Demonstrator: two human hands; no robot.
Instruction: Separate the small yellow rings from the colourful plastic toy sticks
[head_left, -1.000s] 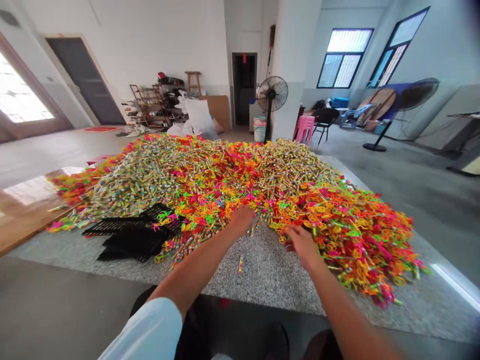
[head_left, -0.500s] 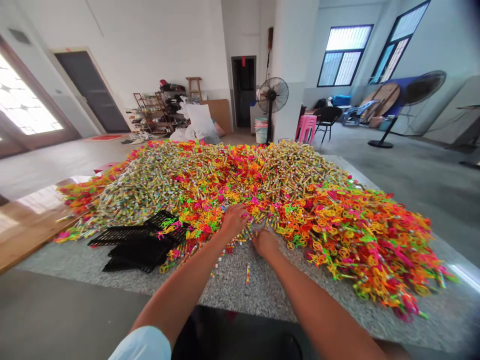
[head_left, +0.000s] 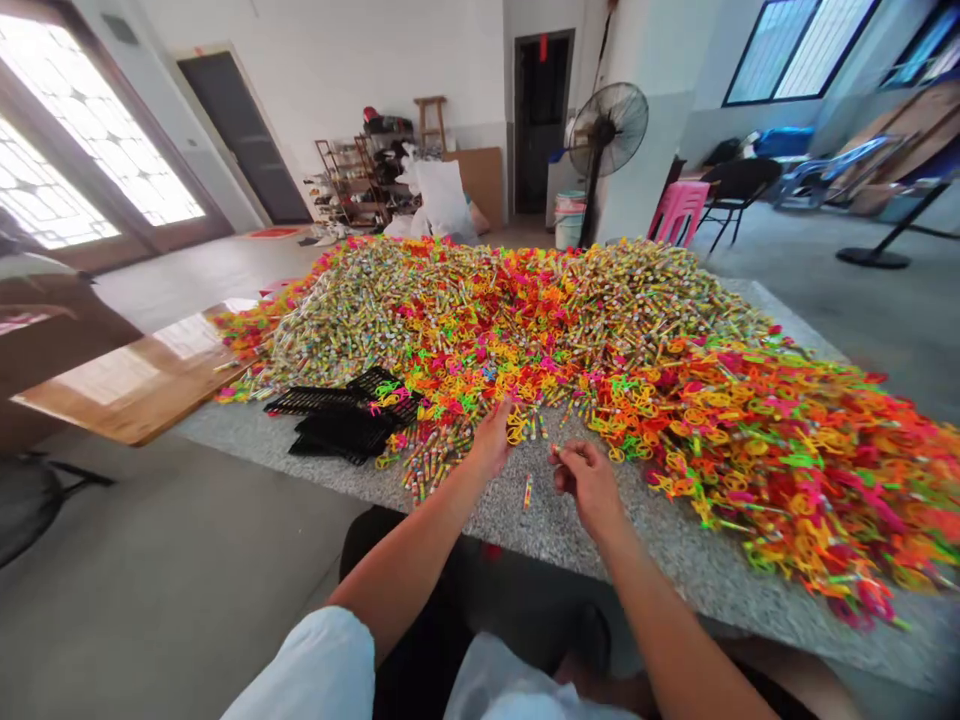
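Note:
A large heap of small patterned tubes (head_left: 326, 320) and bright plastic loop-shaped pieces (head_left: 720, 425) covers the grey speckled table (head_left: 480, 520). My left hand (head_left: 491, 440) is at the heap's near edge, turned on its side. A yellow loop-shaped piece (head_left: 515, 428) shows right beside its palm; its fingers are mostly hidden, so I cannot tell whether it grips that piece. My right hand (head_left: 591, 485) hovers over bare tabletop with thumb and forefinger pinched together. Something tiny and pale may be at the fingertips. A single tube (head_left: 527, 492) lies between my hands.
Black slotted trays (head_left: 341, 425) are stacked left of my hands. More tubes (head_left: 429, 462) lie between them and my left forearm. A wooden board (head_left: 135, 385) adjoins the table at left. Beyond the table stand a fan (head_left: 607, 130), pink stools (head_left: 679, 210) and a shoe rack (head_left: 356, 185).
My view has swung left and down. My right hand has lifted from the tabletop and pinched its fingers. My left hand has drawn back from the pile and turned sideways.

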